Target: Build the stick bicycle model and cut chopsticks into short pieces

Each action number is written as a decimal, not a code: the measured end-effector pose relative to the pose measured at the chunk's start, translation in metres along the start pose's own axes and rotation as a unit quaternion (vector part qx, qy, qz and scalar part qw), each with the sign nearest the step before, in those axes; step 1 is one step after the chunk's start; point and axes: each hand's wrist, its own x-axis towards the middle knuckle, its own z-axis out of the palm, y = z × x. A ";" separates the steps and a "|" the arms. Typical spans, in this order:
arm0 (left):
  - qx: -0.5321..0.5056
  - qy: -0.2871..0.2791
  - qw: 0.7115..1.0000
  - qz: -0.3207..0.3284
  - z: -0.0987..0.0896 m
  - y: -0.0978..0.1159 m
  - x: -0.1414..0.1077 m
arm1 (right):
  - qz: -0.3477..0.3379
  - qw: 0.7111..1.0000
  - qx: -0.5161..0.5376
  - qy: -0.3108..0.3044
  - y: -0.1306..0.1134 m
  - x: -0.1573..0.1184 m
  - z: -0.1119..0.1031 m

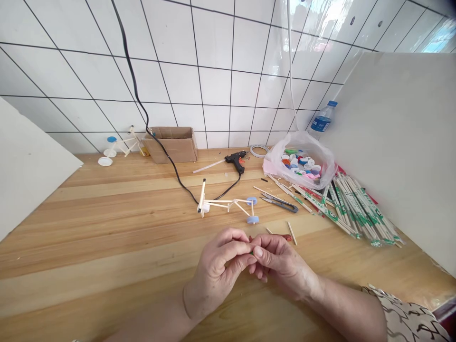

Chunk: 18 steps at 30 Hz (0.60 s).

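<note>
Small green piece (pixel 252 253), mostly hidden, kind unclear: apparently pinched by the fingertips of both left hand (pixel 223 260) and right hand (pixel 280 263), above the table (pixel 107 228), near the wheeled stick frame (pixel 228 205). Handling: one grip steadies, the other works lightly.

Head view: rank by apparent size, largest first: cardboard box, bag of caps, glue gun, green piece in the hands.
1. bag of caps
2. cardboard box
3. glue gun
4. green piece, only a sliver visible, so full size unclear

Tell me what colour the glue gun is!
The hot glue gun is black with an orange trigger, in the head view.
</note>
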 end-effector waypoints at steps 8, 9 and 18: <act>0.019 -0.002 0.999 -0.035 0.003 0.000 -0.003 | -0.004 0.999 0.038 0.021 0.002 0.001 0.002; 0.019 0.002 0.999 -0.047 0.003 0.001 -0.003 | -0.005 0.999 0.039 0.022 0.002 0.001 0.002; -0.031 -0.026 0.998 -0.055 -0.001 0.002 0.000 | 0.009 0.999 0.040 -0.005 0.000 -0.001 0.001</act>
